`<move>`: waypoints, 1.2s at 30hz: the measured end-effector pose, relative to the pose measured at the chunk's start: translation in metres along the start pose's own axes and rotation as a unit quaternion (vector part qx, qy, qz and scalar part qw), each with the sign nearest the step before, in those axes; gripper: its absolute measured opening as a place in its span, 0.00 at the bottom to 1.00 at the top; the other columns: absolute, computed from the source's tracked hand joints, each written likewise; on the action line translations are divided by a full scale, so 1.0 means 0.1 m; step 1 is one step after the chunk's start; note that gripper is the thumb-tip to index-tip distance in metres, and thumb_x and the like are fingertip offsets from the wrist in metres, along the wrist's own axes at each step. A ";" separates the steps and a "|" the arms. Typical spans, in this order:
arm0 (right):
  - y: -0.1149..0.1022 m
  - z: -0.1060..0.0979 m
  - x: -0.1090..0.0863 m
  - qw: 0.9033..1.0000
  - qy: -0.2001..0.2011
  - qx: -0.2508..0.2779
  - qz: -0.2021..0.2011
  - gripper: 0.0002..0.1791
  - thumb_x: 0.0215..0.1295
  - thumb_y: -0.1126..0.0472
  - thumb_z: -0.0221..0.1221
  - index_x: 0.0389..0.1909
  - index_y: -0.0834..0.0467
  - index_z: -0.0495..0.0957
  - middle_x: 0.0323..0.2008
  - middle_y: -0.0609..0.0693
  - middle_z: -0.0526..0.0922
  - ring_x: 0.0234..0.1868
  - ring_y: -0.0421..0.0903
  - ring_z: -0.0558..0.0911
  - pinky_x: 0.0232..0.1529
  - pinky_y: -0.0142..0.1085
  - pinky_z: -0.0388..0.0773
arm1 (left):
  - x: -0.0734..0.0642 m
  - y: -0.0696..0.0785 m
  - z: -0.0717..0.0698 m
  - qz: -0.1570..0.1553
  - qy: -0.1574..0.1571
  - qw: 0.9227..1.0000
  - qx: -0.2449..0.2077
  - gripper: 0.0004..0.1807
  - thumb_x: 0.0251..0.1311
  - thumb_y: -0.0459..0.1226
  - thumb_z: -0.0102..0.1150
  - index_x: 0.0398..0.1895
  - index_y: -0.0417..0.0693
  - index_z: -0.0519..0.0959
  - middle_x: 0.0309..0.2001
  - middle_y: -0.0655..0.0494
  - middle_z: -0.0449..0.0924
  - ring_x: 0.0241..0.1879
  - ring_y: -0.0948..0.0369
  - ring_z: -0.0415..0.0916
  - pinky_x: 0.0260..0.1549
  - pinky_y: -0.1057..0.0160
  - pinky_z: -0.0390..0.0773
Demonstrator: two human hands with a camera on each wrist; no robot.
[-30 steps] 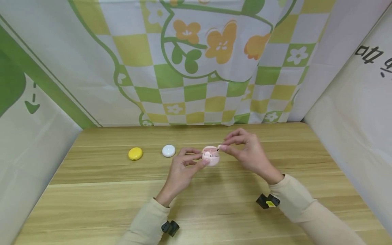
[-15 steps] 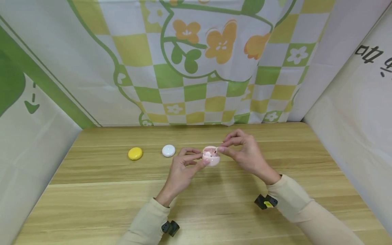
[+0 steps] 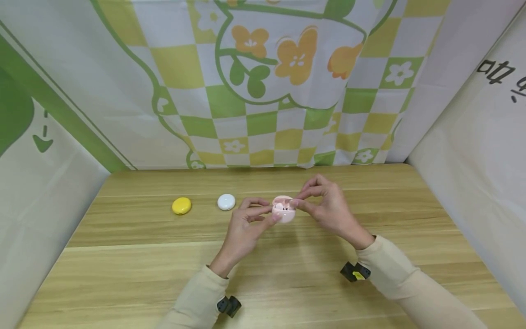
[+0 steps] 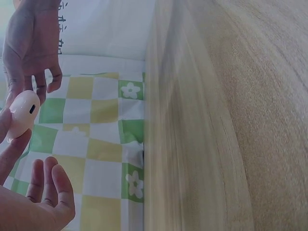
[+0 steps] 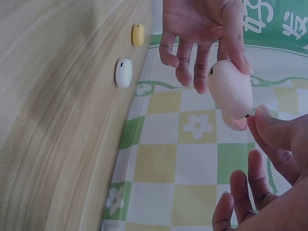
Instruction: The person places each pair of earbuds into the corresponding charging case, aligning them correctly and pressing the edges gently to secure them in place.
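Note:
A round, glossy pink earbud case (image 3: 284, 216) is held above the table with its lid raised. My left hand (image 3: 241, 232) grips its left side between thumb and fingers. One earbud (image 3: 279, 207) sits in the left part of the case. At the right side of the opening, my right hand (image 3: 330, 210) pinches a second earbud (image 5: 247, 115) between thumb and forefinger; the fingertips hide most of it. In the left wrist view the case's back (image 4: 21, 115) shows a dark port slot. The right hand's other fingers (image 5: 240, 195) are loosely bent.
On the wooden table (image 3: 135, 274), a white round case (image 3: 226, 202) lies left of the left hand, and a yellow round case (image 3: 181, 206) farther left. Both are closed. A checkered cloth (image 3: 263, 123) hangs behind the table's back edge, with white walls on both sides.
My right hand has moved slightly left and brought its earbud down into the right side of the case's opening. The left hand and the pink case have hardly moved.

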State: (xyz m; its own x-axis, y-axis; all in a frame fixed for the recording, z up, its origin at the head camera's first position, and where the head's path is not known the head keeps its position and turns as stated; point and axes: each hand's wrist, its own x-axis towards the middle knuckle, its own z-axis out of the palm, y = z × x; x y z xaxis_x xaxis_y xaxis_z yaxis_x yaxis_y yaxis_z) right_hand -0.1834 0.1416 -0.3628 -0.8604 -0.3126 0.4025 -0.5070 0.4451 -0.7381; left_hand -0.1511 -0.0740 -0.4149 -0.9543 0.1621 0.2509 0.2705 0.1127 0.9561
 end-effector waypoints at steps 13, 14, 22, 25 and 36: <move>0.00 -0.07 0.00 0.999 0.008 -0.021 0.038 0.04 0.61 0.64 0.72 0.31 0.62 0.89 0.36 0.52 0.81 0.44 0.50 0.78 0.48 0.48 0.73 | -0.01 0.00 -0.01 -0.005 0.006 1.000 -0.003 0.15 0.61 0.33 0.70 0.49 0.33 0.85 0.55 0.45 0.75 0.58 0.51 0.70 0.53 0.51 0.77; 0.01 -0.07 0.01 0.999 0.002 -0.024 0.045 0.05 0.63 0.63 0.71 0.32 0.62 0.90 0.36 0.52 0.82 0.44 0.50 0.79 0.48 0.49 0.73 | -0.01 0.00 -0.01 -0.006 0.006 1.000 -0.004 0.15 0.61 0.33 0.70 0.49 0.33 0.85 0.56 0.45 0.75 0.58 0.51 0.70 0.53 0.51 0.77; 0.04 -0.09 0.05 0.989 -0.089 -0.011 0.115 0.19 0.78 0.51 0.55 0.37 0.58 0.90 0.44 0.54 0.84 0.49 0.53 0.81 0.47 0.50 0.80 | -0.01 -0.01 -0.01 0.000 -0.002 1.000 -0.010 0.14 0.62 0.34 0.70 0.47 0.34 0.86 0.56 0.42 0.75 0.58 0.52 0.71 0.53 0.50 0.77; 0.04 -0.09 0.05 0.984 -0.115 0.008 0.138 0.22 0.79 0.49 0.53 0.38 0.58 0.89 0.46 0.53 0.85 0.51 0.54 0.80 0.50 0.51 0.79 | -0.01 0.00 -0.01 0.008 -0.008 1.000 -0.006 0.14 0.62 0.34 0.70 0.47 0.34 0.86 0.56 0.43 0.74 0.58 0.51 0.71 0.53 0.48 0.78; 0.02 -0.09 0.04 0.978 -0.149 0.062 0.135 0.11 0.71 0.57 0.63 0.39 0.60 0.90 0.44 0.52 0.83 0.51 0.51 0.78 0.50 0.45 0.78 | -0.02 0.01 -0.01 0.024 -0.021 0.999 0.000 0.13 0.62 0.34 0.70 0.47 0.36 0.87 0.55 0.46 0.74 0.57 0.51 0.71 0.52 0.41 0.76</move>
State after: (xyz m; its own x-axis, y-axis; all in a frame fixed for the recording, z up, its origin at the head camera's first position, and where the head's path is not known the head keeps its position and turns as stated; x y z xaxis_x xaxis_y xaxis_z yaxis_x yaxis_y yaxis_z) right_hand -0.1884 0.1486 -0.3580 -0.8993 -0.4368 0.0211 -0.2371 0.4465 -0.8628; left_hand -0.1491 -0.0752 -0.4143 -0.9343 0.2092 0.2888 0.3150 0.1048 0.9433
